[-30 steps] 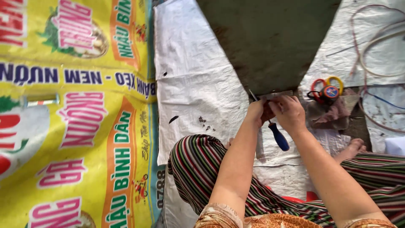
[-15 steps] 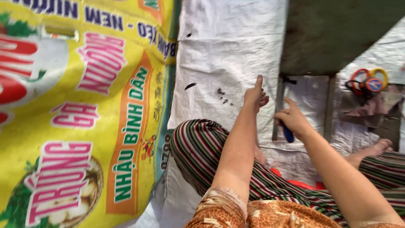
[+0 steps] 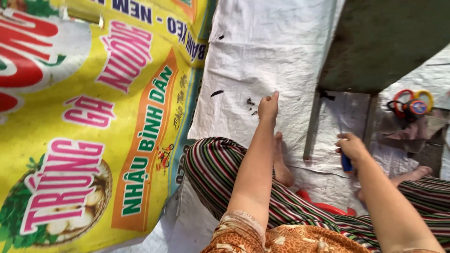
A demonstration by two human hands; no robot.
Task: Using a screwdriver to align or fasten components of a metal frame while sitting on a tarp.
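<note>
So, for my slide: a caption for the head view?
Seated person's left hand reaches over white sheet; right hand grips blue-handled tool.

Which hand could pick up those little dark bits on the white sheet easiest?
Probably the left hand. It hovers right beside the small dark scraps on the white woven sheet, fingers loosely curled. The right hand is farther off, gripping a blue-handled tool.

Bright daylight; soft shadows — slight blur

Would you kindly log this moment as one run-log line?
left hand: loosely closed, over white sheet, holds nothing visible | right hand: grips blue-handled tool | scissors: lying apart
</note>
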